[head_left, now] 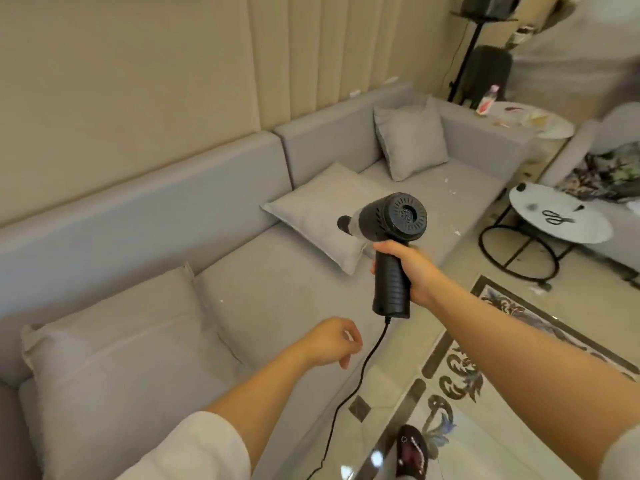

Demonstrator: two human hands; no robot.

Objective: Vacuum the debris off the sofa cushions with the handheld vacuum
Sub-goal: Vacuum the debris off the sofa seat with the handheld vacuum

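Handheld vacuum (pixel 388 233): black, pistol-shaped, held in the air above the grey sofa (pixel 242 271), nozzle towards a flat-lying throw pillow (pixel 318 209). Right hand (pixel 407 268) wrapped tight around its ribbed grip. Black cord (pixel 349 393) hangs from the grip base towards the floor. Left hand (pixel 329 341) empty, fingers loosely curled, over the seat cushion. White debris specks (pixel 450 192) on the far seat cushion. Round side table (pixel 588 230) carries scissors (pixel 556 217).

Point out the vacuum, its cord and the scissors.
vacuum (pixel 403 214): head view, rear vent cap.
cord (pixel 360 375): head view, mid-run below the handle.
scissors (pixel 556 218): head view, handles, on round table.
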